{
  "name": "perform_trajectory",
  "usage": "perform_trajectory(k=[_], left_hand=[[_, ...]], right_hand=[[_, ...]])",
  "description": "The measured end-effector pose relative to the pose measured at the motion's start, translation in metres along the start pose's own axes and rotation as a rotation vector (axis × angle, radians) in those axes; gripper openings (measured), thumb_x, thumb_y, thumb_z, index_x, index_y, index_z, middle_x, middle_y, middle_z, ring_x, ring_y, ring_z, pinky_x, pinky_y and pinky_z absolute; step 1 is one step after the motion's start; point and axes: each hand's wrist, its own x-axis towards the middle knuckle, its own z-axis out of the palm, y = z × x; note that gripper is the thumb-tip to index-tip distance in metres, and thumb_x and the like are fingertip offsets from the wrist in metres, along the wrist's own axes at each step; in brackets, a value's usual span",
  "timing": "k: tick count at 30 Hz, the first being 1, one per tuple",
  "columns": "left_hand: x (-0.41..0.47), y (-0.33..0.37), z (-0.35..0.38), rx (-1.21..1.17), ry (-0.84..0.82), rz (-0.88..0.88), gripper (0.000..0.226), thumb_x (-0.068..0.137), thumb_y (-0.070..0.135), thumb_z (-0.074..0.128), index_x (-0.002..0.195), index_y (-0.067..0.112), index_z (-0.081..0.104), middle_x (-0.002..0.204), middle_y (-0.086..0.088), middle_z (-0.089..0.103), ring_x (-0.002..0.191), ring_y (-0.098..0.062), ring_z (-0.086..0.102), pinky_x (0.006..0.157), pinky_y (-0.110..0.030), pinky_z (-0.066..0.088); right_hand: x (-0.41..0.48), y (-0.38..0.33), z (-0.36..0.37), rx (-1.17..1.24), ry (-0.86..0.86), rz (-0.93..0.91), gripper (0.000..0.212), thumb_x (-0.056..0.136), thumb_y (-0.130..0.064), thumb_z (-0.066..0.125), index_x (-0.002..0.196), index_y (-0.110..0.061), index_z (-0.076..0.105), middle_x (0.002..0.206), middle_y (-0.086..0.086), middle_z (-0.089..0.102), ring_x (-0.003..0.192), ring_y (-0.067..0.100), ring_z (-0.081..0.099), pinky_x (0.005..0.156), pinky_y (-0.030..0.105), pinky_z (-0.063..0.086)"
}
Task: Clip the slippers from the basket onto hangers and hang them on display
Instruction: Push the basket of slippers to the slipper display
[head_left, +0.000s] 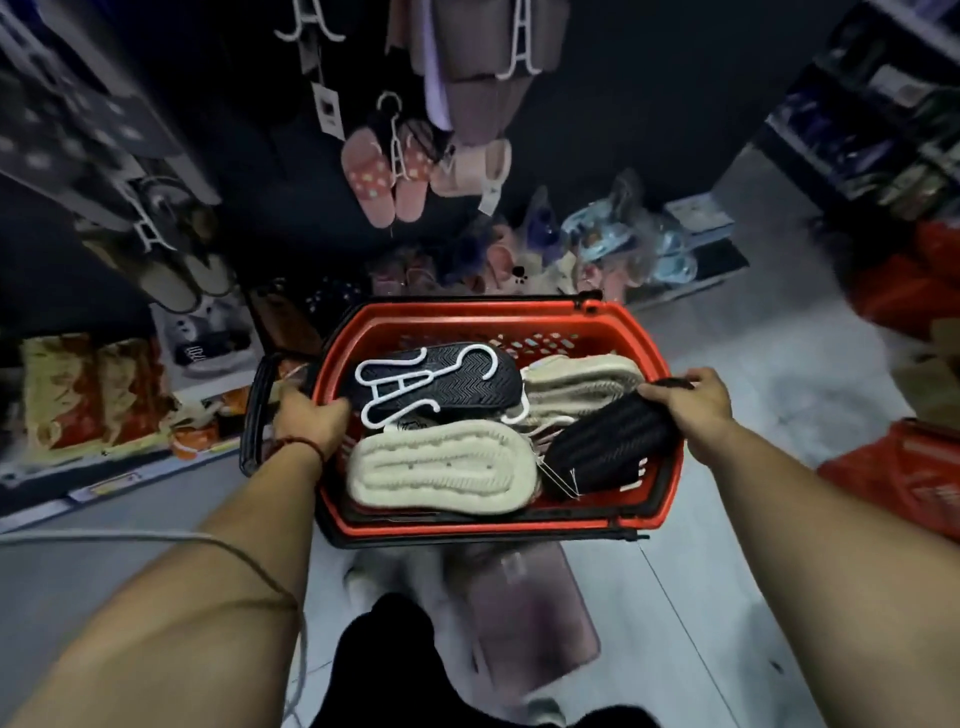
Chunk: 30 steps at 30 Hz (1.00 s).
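Black ribbed slipper: that is what your right hand grasps, fingers curled over its upper end at the right side of the red basket. Your left hand clutches the basket's left rim. Inside lie a cream slipper, sole up, and a dark slipper with a white hanger resting on its sole.

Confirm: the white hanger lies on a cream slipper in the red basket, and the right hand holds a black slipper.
Wrong slipper: the head view shows the white hanger lying on a dark-soled slipper, not a cream one, in the red basket; the right hand does hold a black slipper.
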Motion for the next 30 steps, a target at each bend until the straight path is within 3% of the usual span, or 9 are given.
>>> perform_trajectory(k=[3,6,11,16,19,21,23,25,30], left_hand=[[0.030,0.000,0.014,-0.010,-0.053,-0.031,0.070,0.070,0.035,0.068,0.132,0.009,0.051,0.122,-0.020,0.063,0.111,-0.041,0.060,0.099,-0.046,0.048],[0.068,-0.004,0.027,-0.005,-0.074,-0.067,0.077,0.064,0.047,0.063,0.133,0.016,0.052,0.122,-0.015,0.065,0.107,-0.039,0.062,0.095,-0.046,0.051],[0.117,-0.026,0.078,-0.024,-0.053,-0.093,0.067,0.068,0.046,0.062,0.129,0.017,0.055,0.120,-0.012,0.066,0.102,-0.034,0.063,0.087,-0.040,0.050],[0.177,-0.081,0.163,-0.015,0.106,-0.076,0.077,0.064,0.056,0.060,0.130,0.017,0.057,0.123,-0.013,0.067,0.108,-0.034,0.063,0.090,-0.039,0.050],[0.210,-0.125,0.212,-0.026,0.184,-0.098,0.076,0.073,0.055,0.062,0.138,0.018,0.052,0.133,-0.015,0.061,0.119,-0.037,0.057,0.090,-0.037,0.042],[0.227,-0.148,0.234,-0.013,0.214,-0.133,0.083,0.071,0.063,0.055,0.140,0.017,0.049,0.134,-0.017,0.059,0.118,-0.040,0.056,0.091,-0.041,0.043],[0.252,-0.179,0.257,0.010,0.256,-0.127,0.095,0.065,0.072,0.042,0.140,0.014,0.046,0.133,-0.020,0.058,0.117,-0.042,0.056,0.092,-0.043,0.044],[0.275,-0.215,0.272,-0.024,0.304,-0.075,0.104,0.058,0.080,0.038,0.139,0.014,0.045,0.129,-0.021,0.060,0.113,-0.041,0.059,0.093,-0.045,0.047],[0.275,-0.235,0.275,-0.008,0.262,0.017,0.077,0.066,0.071,0.061,0.122,0.019,0.063,0.107,-0.011,0.071,0.094,-0.033,0.069,0.083,-0.048,0.058]], right_hand=[[0.033,-0.006,0.033,-0.003,-0.007,0.040,0.061,0.073,-0.009,0.086,0.122,-0.007,0.052,0.109,0.012,0.060,0.091,0.026,0.060,0.079,0.033,0.048],[0.072,-0.011,0.064,-0.026,-0.043,0.047,0.060,0.073,-0.011,0.087,0.121,-0.008,0.050,0.107,0.011,0.059,0.092,0.027,0.059,0.079,0.035,0.049],[0.162,0.010,0.125,-0.083,-0.097,0.023,0.054,0.073,-0.014,0.087,0.110,-0.012,0.047,0.106,0.012,0.058,0.090,0.028,0.058,0.076,0.037,0.049],[0.270,0.058,0.210,-0.129,-0.217,-0.028,0.067,0.058,-0.027,0.092,0.111,-0.014,0.053,0.108,0.015,0.065,0.093,0.033,0.067,0.080,0.046,0.059],[0.330,0.093,0.264,-0.119,-0.289,-0.099,0.043,0.065,-0.015,0.089,0.100,-0.008,0.064,0.093,0.014,0.071,0.086,0.032,0.070,0.080,0.043,0.059],[0.361,0.113,0.297,-0.146,-0.320,-0.145,0.051,0.056,-0.023,0.090,0.100,-0.011,0.068,0.094,0.011,0.073,0.087,0.031,0.071,0.084,0.046,0.060],[0.387,0.140,0.334,-0.141,-0.347,-0.224,0.063,0.049,-0.033,0.088,0.107,-0.015,0.071,0.099,0.006,0.075,0.089,0.026,0.071,0.086,0.043,0.060],[0.401,0.170,0.364,-0.098,-0.385,-0.355,0.052,0.064,-0.023,0.086,0.112,-0.010,0.072,0.102,0.006,0.072,0.090,0.023,0.068,0.083,0.034,0.055],[0.398,0.186,0.365,-0.072,-0.358,-0.346,0.044,0.069,-0.009,0.085,0.109,-0.001,0.069,0.102,0.012,0.071,0.093,0.027,0.068,0.083,0.036,0.056]])
